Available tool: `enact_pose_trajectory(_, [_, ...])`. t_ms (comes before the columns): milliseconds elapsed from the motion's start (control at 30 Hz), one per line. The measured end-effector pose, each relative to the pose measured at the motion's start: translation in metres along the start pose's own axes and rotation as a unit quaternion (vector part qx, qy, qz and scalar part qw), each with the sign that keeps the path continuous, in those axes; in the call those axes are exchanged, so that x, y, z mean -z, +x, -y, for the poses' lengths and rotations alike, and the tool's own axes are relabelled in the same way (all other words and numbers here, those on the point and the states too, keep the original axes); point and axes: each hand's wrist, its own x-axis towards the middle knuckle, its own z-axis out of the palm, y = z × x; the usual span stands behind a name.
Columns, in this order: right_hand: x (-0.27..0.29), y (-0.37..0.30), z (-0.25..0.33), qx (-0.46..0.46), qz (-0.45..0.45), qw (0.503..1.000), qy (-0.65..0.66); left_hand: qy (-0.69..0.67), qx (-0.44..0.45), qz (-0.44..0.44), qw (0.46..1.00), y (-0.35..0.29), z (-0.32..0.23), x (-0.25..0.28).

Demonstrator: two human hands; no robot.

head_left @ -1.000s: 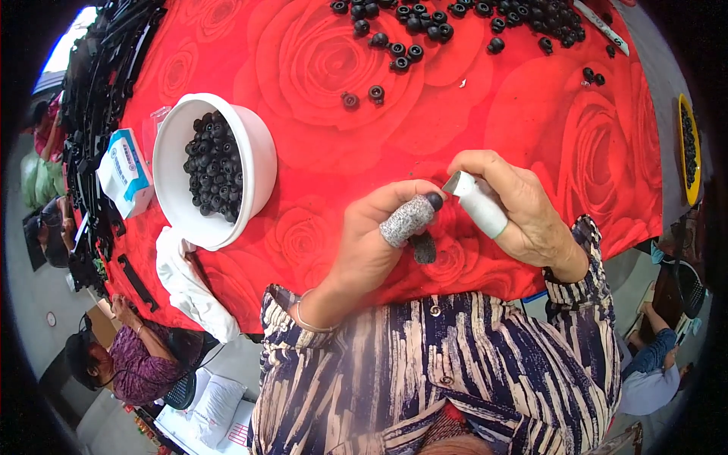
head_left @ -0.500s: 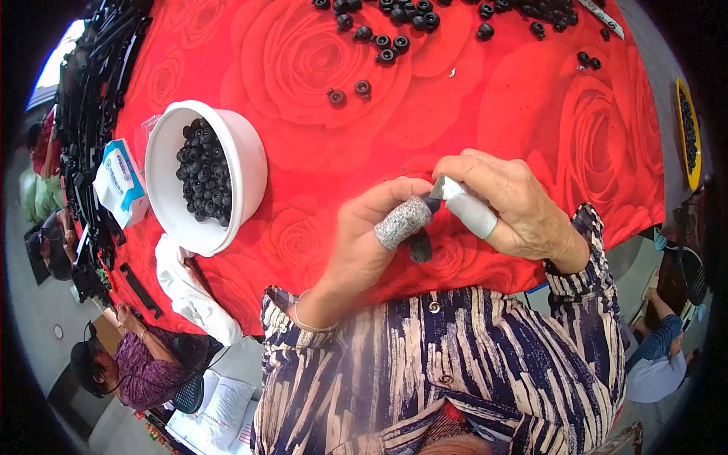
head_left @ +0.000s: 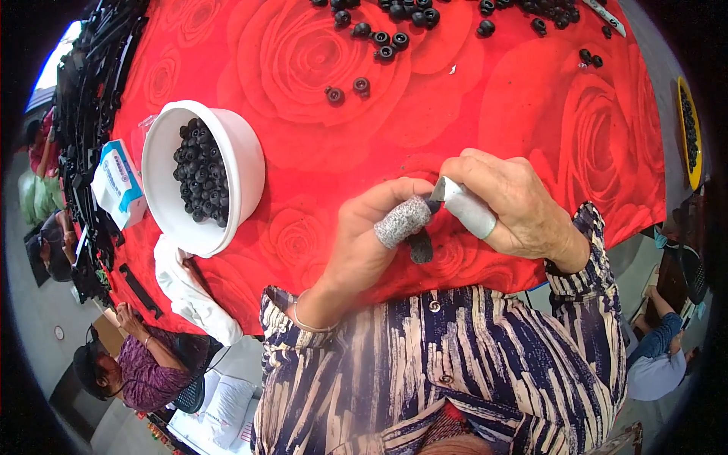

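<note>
Low over the red cloth, my left hand (head_left: 364, 235) pinches a small black part (head_left: 433, 205), mostly hidden behind the fingertips. A speckled grey sleeve covers the thumb, and a dark cover shows on a finger below it. Closed around a small pointed blade (head_left: 439, 189) with white wrapping, my right hand (head_left: 509, 203) holds its tip against the black part. That thumb wears a pale grey cover. Left of my hands, a white bowl (head_left: 249, 163) lies tilted toward the left, with many round black parts (head_left: 200, 171) inside.
Loose black parts (head_left: 385, 45) are scattered along the far side of the red cloth (head_left: 318, 152). At left are a white-and-blue packet (head_left: 119, 182), a white cloth (head_left: 189, 292) and a pile of long black strips (head_left: 95, 83). A person in purple (head_left: 155, 368) sits lower left.
Both hands stay nearly in place with the blade at the black part. The right hand shifts very slightly; the bowl and loose parts appear moved a little with the view.
</note>
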Motion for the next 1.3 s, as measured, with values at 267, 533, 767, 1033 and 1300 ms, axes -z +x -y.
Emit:
enact_pose_trajectory(267, [-0.004, 0.001, -0.004, 0.012, -0.002, 0.999, -0.047, -0.08, 0.04, 0.019, 0.996, -0.001, 0.0, 0.006])
enact_pose_trajectory(533, [0.001, 0.001, -0.005, 0.033, 0.012, 0.998, -0.05, -0.118, 0.055, 0.014, 0.991, -0.001, 0.004, 0.003])
enact_pose_trajectory(767, [0.005, -0.002, 0.0, 0.091, 0.051, 0.994, 0.037, -0.075, 0.003, -0.024, 0.997, 0.002, -0.005, 0.003])
enact_pose_trajectory(1033, [-0.007, 0.002, 0.001, 0.059, -0.087, 0.994, -0.037, -0.087, 0.042, 0.0, 0.995, 0.0, -0.002, 0.002])
enact_pose_trajectory(1300, [-0.007, 0.002, -0.006, 0.045, -0.049, 0.998, -0.002, -0.068, 0.021, -0.01, 0.997, 0.002, 0.004, 0.001])
